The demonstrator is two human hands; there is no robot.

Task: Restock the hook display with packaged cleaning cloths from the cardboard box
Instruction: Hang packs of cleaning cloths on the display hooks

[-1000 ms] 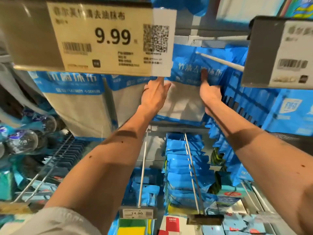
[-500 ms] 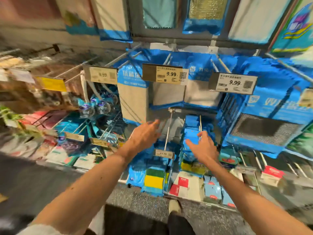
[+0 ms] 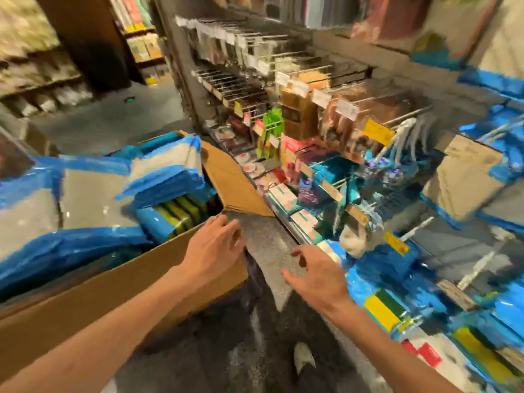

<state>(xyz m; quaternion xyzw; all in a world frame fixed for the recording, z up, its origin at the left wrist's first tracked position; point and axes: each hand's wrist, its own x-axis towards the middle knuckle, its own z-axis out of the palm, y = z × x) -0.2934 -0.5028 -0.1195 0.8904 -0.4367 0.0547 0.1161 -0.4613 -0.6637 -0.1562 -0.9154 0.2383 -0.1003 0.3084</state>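
A brown cardboard box (image 3: 93, 304) stands at the left, filled with blue-and-grey packaged cleaning cloths (image 3: 85, 199) and yellow-green sponge packs (image 3: 181, 214). My left hand (image 3: 215, 248) hovers over the box's near right corner with relaxed fingers and holds nothing. My right hand (image 3: 314, 273) hangs empty over the grey floor, between the box and the hook display (image 3: 411, 177) on the right. Blue cloth packs (image 3: 470, 177) hang on hooks at the right edge. The picture is blurred by motion.
An open box flap (image 3: 232, 182) leans toward the shelving. Low hooks with price tags (image 3: 397, 242) stick out into the aisle. Stacked sponge packs (image 3: 382, 310) sit on the bottom shelf. My shoe (image 3: 303, 361) is on the floor. More shelves stand far left.
My view has swung left and down from the hooks to the box. Both hands came off the hung cloth pack, dropped away from the display, and now hover empty near the box.
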